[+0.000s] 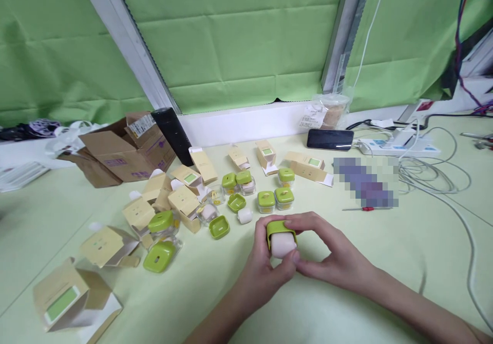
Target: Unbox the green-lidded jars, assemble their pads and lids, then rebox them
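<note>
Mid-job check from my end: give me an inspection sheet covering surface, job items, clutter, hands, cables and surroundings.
Surface: pale green table; seam line at left.
Job items: green lid with white piece, both held; lidded containers stand beyond.
Clutter: opened cartons, brown box, phone.
Hands: left hand and right hand together grip the lid.
Cables: white cables loose at right, near power strip.
Surroundings: green sheeting behind; other people, nothing seen.
</note>
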`<control>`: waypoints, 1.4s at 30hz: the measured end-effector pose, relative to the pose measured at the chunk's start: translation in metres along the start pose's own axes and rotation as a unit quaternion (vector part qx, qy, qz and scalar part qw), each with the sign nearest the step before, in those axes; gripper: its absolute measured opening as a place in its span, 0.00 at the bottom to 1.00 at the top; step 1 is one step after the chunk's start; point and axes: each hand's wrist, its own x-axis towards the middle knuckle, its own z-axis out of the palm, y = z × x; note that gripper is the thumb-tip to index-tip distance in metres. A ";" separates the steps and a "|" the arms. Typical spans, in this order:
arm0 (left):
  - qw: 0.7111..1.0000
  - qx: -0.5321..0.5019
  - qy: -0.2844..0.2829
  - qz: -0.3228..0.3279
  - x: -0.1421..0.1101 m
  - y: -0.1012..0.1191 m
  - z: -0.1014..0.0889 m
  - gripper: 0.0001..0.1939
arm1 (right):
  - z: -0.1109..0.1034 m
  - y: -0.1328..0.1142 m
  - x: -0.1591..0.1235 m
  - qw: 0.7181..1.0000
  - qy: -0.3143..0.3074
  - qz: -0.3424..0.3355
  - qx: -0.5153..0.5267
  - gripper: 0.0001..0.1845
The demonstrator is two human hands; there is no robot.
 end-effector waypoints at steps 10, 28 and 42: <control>0.999 -0.021 -0.046 -0.009 -0.005 -0.001 -0.001 0.21 | -0.005 0.007 0.000 0.995 0.011 -0.092 -0.036 0.19; 0.999 0.011 0.044 -0.005 0.001 0.004 0.001 0.23 | -0.009 0.002 0.002 1.000 0.015 0.015 -0.003 0.21; 0.993 -0.110 0.030 0.013 0.005 0.005 0.004 0.10 | -0.008 0.002 0.007 0.999 0.016 0.028 0.016 0.25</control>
